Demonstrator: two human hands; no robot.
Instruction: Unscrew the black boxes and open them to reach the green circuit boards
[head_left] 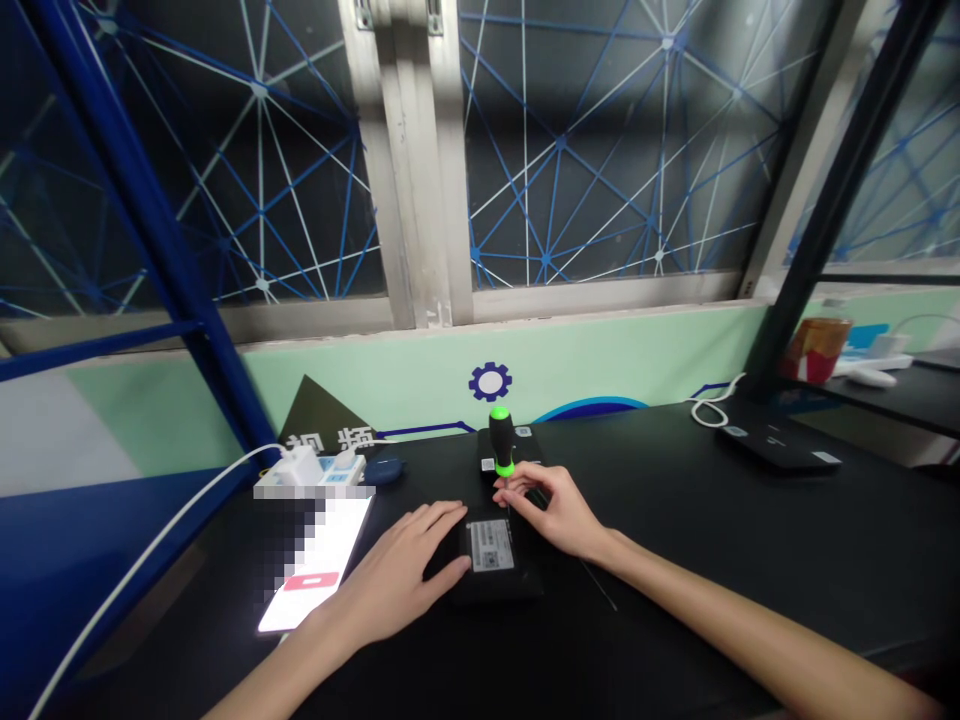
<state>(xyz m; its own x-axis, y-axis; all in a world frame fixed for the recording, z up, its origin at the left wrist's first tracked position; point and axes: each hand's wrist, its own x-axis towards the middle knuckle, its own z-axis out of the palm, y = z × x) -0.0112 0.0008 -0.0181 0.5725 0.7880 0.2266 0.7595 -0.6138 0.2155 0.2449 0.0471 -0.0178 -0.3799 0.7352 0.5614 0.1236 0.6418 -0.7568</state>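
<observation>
A black, flat box-shaped device (525,585) lies on the dark table with a white printed label (491,546) facing up. My left hand (412,560) is flat with its fingers stretched out, the fingertips and thumb at the device's left edge. In my right hand (553,508), thumb and fingers pinch the shaft of a screwdriver (501,440) just below its black and green handle. The screwdriver stands upright over the far edge of the device; its tip is too small to make out. By my right wrist lies a thin dark rod (600,586).
A lit tablet-like screen (330,550) lies left, near a white power strip (330,470) with a plugged-in charger and cable. Behind the screwdriver is another black labelled box (527,447). Farther right lies a flat black device (780,445); a white cable (709,408) curls near the wall.
</observation>
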